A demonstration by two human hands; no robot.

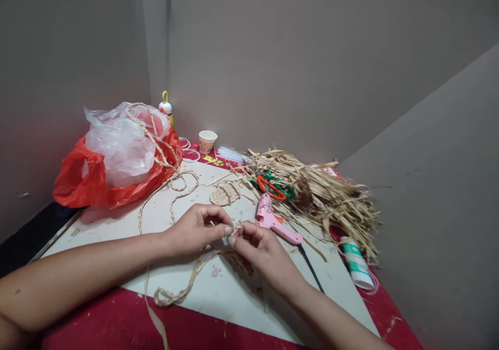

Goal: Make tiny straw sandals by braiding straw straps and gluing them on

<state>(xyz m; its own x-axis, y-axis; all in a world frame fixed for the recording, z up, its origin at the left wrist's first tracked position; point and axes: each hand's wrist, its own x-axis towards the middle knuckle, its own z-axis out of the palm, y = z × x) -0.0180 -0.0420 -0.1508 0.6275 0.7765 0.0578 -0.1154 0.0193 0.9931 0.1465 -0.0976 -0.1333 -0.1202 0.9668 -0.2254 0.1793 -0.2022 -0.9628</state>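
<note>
1. A red plastic bag [78, 178] slumps at the far left, with a clear bag [120, 144] bunched inside it.
2. A thin braided cord [150, 134] drapes over both bags and trails onto the white board [335, 274].
3. A yellow-and-white bottle [166, 109] stands behind the bags; a paper cup [207, 143] stands upright to its right.
4. The left hand [198, 230] has its thumb and fingertips clamped on a small straw piece [236, 226], held just above the board.
5. A thicker straw braid [191, 281] curves below the hands; I cannot tell whether it joins that piece.
6. Beyond the hands lies a flat woven oval [224, 194].
7. The right hand [263, 248] pinches the same straw piece, thumb and fingers closed on it.
8. Just beside it rests a pink glue gun [267, 215], near orange-handled scissors [278, 197].
9. Loose straw [331, 199] spreads rightward, near a green-and-white spool [356, 264].
</note>
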